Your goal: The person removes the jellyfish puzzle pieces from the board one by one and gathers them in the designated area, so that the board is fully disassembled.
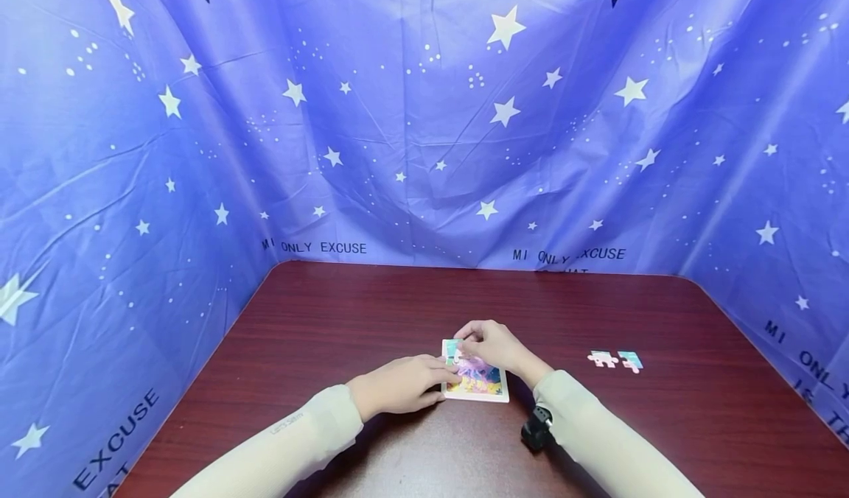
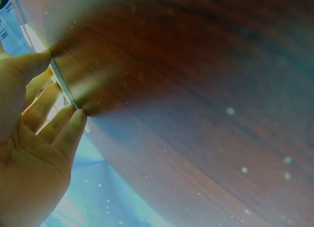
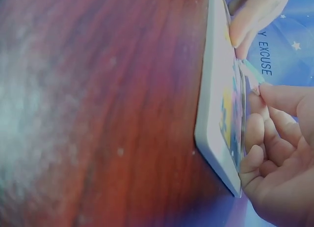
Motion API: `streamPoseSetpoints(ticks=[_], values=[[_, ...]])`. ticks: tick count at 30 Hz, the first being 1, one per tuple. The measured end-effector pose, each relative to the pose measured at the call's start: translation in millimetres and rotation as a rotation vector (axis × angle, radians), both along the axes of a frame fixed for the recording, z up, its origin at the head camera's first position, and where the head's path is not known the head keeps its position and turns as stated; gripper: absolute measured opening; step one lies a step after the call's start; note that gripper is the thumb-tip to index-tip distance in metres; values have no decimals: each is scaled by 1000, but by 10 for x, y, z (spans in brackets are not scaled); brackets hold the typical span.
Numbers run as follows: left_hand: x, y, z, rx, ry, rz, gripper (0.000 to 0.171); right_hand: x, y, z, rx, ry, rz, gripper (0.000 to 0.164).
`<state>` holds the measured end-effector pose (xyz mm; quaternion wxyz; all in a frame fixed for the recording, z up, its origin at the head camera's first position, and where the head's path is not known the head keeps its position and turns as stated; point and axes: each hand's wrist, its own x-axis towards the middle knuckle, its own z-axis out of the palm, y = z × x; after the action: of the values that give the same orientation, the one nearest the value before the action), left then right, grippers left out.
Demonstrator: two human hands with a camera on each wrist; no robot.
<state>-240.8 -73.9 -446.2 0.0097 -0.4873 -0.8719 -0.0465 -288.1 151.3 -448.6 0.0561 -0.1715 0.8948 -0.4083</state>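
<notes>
A small jigsaw puzzle [image 1: 476, 389] in a white tray lies on the table, its picture pink, yellow and blue. Between thumb and index finger, my right hand [image 1: 494, 345] pinches a puzzle piece [image 3: 252, 73], tilted over the tray's far part; its other fingers lie by the tray's edge. From the left side, my left hand [image 1: 404, 384] rests on the tray with fingers extended over the picture. In the left wrist view, thumb and little finger of that left hand [image 2: 41, 138] touch the tray's edge [image 2: 64, 84].
Two loose puzzle pieces, one pink and white [image 1: 602, 359] and one with a blue corner [image 1: 630, 360], lie right of the tray on the dark red wooden table [image 1: 358, 299]. A blue star-printed curtain [image 1: 424, 137] encloses the back and sides. A black wrist camera [image 1: 536, 429] sits at the right cuff.
</notes>
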Motion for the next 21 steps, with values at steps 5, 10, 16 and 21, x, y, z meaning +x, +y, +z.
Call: streamPoseSetpoints(ticks=[5,10,16,21], values=[[-8,-11,-14,3,15,-9,37,-19,121,2,-4,9,17,11],[-7,-14,-12,5,6,-4,37,-26,339,26,-19,6,16,12],[11,-14,11,11,-2,-11,37,3,642,52,-29,-28,24,17],[21,-11,35,4,-8,1,38,27,940,87,28,-8,-10,17]])
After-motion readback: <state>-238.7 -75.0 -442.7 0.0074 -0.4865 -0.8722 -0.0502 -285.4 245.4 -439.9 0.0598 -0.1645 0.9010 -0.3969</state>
